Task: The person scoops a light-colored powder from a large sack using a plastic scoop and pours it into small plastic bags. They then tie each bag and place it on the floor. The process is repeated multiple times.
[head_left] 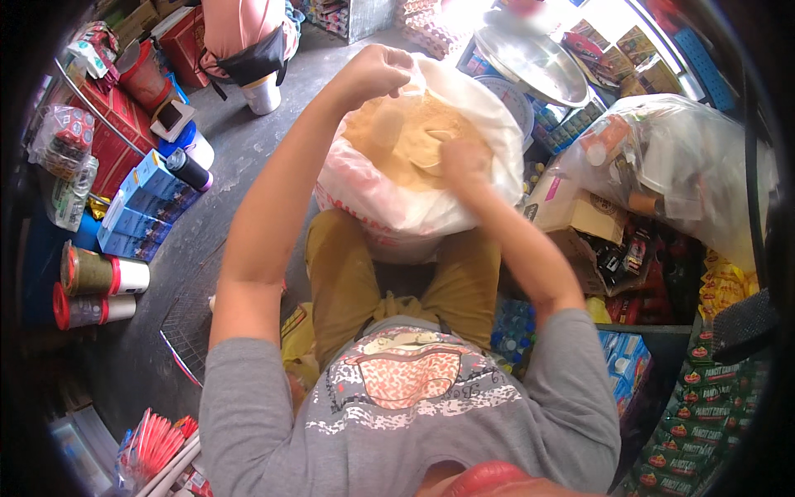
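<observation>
In the middle of the view, between the wearer's knees, stands a large white sack (389, 217), its mouth wide open on a heap of tan, sugar-like grains (414, 137). Above the far left part of the heap is the left hand (381, 76), its fingertips pinched together on the top of a clear plastic bag (387, 124), which hangs down in front of the grains (it is so sheer that whether its lower end touches them cannot be told). At the right side of the opening is the right hand (465, 164), fingers curled in on a pale scoop (432, 156); the hand is blurred, so exactly how each finger lies cannot be told. The scoop sits low at the surface of the grains, its rounded rim toward the left, apart from the bag.

Just beyond the sack, to the right, a wide, shiny metal pan (530, 62) catches the light. Nearer on that side, a big translucent bag (691, 166) bulges with plastic containers beside an open cardboard box (592, 222), and green packets (691, 414) lie in rows toward the lower right corner. Across the dark floor (236, 157) to the left, blue-and-white boxes (141, 211) stand near two red-lidded tubs (101, 286), and a white bucket (262, 95) stands farther off.
</observation>
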`<move>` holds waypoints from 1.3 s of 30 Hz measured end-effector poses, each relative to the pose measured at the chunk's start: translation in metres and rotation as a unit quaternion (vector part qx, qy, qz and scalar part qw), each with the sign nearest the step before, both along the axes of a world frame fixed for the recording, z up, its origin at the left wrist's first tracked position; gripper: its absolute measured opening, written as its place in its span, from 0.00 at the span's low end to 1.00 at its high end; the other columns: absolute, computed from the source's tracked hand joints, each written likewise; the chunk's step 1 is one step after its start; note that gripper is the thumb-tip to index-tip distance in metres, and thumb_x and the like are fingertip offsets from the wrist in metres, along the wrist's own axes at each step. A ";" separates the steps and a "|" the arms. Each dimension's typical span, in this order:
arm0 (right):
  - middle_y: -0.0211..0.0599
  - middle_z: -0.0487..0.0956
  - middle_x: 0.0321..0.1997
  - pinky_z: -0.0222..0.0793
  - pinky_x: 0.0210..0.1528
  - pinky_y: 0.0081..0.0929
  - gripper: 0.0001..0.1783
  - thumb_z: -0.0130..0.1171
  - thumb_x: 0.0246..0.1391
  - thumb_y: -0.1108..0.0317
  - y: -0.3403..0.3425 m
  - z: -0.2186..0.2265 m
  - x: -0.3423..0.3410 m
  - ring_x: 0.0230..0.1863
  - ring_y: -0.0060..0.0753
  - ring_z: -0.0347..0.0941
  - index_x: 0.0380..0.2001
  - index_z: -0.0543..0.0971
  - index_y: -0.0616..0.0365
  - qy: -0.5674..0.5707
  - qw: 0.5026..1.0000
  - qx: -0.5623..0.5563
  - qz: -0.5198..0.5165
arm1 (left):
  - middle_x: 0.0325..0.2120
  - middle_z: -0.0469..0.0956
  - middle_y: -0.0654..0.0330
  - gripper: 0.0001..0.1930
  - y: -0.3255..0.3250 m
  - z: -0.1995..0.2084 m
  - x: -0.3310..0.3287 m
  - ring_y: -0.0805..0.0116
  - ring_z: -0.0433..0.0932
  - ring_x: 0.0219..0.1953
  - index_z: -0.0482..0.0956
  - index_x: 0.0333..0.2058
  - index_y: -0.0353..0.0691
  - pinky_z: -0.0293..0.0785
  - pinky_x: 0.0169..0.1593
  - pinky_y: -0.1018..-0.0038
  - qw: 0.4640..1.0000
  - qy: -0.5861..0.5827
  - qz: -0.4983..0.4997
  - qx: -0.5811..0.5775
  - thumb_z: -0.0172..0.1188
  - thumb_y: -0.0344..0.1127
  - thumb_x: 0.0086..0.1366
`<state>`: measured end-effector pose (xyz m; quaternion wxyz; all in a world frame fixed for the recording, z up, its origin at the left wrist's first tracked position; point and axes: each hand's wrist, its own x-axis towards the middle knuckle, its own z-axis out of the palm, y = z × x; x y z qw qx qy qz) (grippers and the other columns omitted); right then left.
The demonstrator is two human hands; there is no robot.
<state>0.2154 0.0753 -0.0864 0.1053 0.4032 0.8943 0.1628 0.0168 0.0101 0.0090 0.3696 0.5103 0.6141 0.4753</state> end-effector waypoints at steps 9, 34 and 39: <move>0.43 0.81 0.39 0.74 0.39 0.35 0.11 0.54 0.51 0.67 0.001 0.001 -0.006 0.42 0.41 0.79 0.33 0.83 0.55 0.112 0.989 -0.076 -0.053 | 0.26 0.79 0.59 0.22 -0.028 -0.019 -0.010 0.78 0.71 0.18 0.78 0.48 0.38 0.70 0.25 0.79 0.991 0.121 0.042 -0.042 0.50 0.23 0.52; 0.43 0.80 0.38 0.69 0.44 0.34 0.27 0.69 0.38 0.63 -0.021 0.249 0.055 0.40 0.44 0.76 0.47 0.79 0.48 0.203 0.958 0.066 0.192 | 0.33 0.77 0.54 0.32 -0.016 -0.020 -0.009 0.71 0.77 0.29 0.66 0.56 0.28 0.72 0.34 0.79 0.992 -0.122 -0.034 0.012 0.58 0.26 0.49; 0.41 0.80 0.37 0.70 0.43 0.36 0.24 0.69 0.38 0.63 -0.014 0.254 0.044 0.39 0.43 0.76 0.44 0.80 0.47 0.171 0.949 0.103 0.244 | 0.33 0.77 0.53 0.34 -0.013 -0.020 -0.015 0.71 0.78 0.30 0.64 0.57 0.28 0.74 0.38 0.78 0.991 -0.119 -0.063 0.009 0.58 0.26 0.48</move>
